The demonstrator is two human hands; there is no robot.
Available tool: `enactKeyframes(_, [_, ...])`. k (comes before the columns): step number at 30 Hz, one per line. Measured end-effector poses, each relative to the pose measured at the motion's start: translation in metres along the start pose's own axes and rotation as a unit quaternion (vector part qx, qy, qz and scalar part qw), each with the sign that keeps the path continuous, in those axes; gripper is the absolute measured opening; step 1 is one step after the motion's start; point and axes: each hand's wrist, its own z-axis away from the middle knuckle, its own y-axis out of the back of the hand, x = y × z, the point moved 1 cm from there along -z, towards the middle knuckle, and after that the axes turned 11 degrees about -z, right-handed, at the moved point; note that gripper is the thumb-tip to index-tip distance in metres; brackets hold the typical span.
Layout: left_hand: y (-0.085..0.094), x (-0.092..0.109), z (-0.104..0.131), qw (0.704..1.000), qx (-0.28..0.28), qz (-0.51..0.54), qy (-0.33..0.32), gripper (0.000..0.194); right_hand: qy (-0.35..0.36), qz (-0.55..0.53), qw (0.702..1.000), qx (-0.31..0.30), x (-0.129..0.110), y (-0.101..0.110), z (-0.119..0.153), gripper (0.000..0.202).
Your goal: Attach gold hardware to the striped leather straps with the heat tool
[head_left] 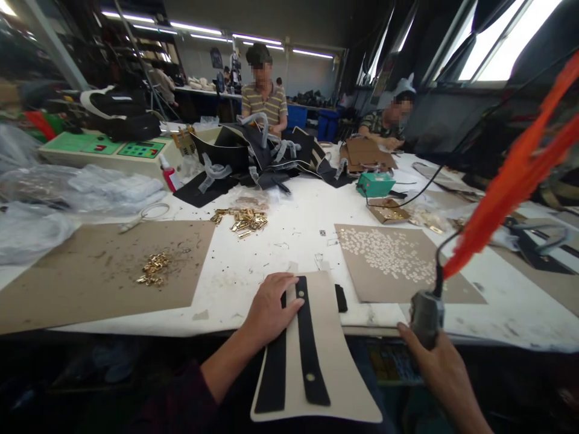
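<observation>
A cream panel (332, 337) with black strips hangs partly over the table's front edge. On its middle strip (305, 337) are two round metal pieces, one near the top and one near the bottom. My left hand (274, 307) lies on the panel's upper left, thumb and fingers at the strip's upper end, pressing or gripping it. At the right, my right hand (436, 361) is wrapped around a grey tool (426, 316). A dark cord and an orange strand (511, 175) rise from the tool's top. The tool is apart from the panel.
Gold hardware piles lie on the left brown sheet (90, 253) and the white table (271, 271). Small pale pieces cover the right brown sheet (461, 292). Farther back are black panels (226, 150), a green box (375, 184), a red bottle (169, 176) and two seated people.
</observation>
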Motion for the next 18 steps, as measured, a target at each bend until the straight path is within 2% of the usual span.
enactKeyframes(3, [0.016, -0.005, 0.017, 0.999, 0.048, -0.009, 0.018, 0.036, 0.049, 0.018, 0.998, 0.038, 0.018, 0.011, 0.006, 0.086])
enactKeyframes(6, [0.036, -0.011, 0.045, 0.994, 0.080, 0.004, 0.080, 0.034, 0.149, -0.013, 0.978, 0.146, 0.010, 0.019, 0.028, 0.088])
enactKeyframes(7, [0.041, -0.013, 0.054, 0.990, 0.079, 0.018, 0.113, 0.035, 0.162, -0.040, 0.972, 0.165, 0.005, 0.019, 0.037, 0.084])
enactKeyframes(8, [0.046, -0.013, 0.064, 0.986, 0.070, 0.033, 0.150, 0.037, 0.154, -0.078, 0.973, 0.151, -0.001, 0.015, 0.045, 0.077])
enactKeyframes(9, [0.048, -0.012, 0.073, 0.979, 0.055, 0.051, 0.188, 0.040, 0.127, -0.125, 0.979, 0.097, -0.008, 0.008, 0.053, 0.072])
enactKeyframes(10, [0.049, -0.010, 0.080, 0.971, 0.038, 0.072, 0.223, 0.043, 0.088, -0.180, 0.980, 0.008, -0.014, -0.003, 0.061, 0.069])
enactKeyframes(11, [0.049, -0.008, 0.087, 0.962, 0.021, 0.099, 0.254, 0.046, 0.044, -0.238, 0.965, -0.101, -0.020, -0.017, 0.068, 0.069])
enactKeyframes(12, [0.048, -0.005, 0.092, 0.952, 0.005, 0.131, 0.278, 0.048, 0.001, -0.293, 0.933, -0.210, -0.027, -0.032, 0.075, 0.071])
enactKeyframes(13, [0.046, -0.001, 0.096, 0.941, -0.008, 0.165, 0.295, 0.051, -0.035, -0.344, 0.888, -0.304, -0.034, -0.047, 0.082, 0.072])
enactKeyframes(14, [0.044, 0.002, 0.099, 0.931, -0.018, 0.198, 0.306, 0.053, -0.062, -0.389, 0.841, -0.371, -0.041, -0.061, 0.089, 0.072])
enactKeyframes(15, [0.042, 0.006, 0.102, 0.921, -0.025, 0.227, 0.315, 0.055, -0.081, -0.427, 0.800, -0.414, -0.048, -0.072, 0.094, 0.069])
enactKeyframes(16, [0.042, 0.008, 0.103, 0.913, -0.026, 0.248, 0.323, 0.056, -0.092, -0.451, 0.772, -0.438, -0.054, -0.079, 0.097, 0.066])
enactKeyframes(17, [0.042, 0.010, 0.103, 0.905, -0.023, 0.264, 0.332, 0.058, -0.092, -0.461, 0.758, -0.453, -0.061, -0.083, 0.100, 0.063])
enactKeyframes(18, [0.042, 0.012, 0.104, 0.897, -0.016, 0.276, 0.344, 0.060, -0.077, -0.455, 0.755, -0.465, -0.068, -0.084, 0.102, 0.059])
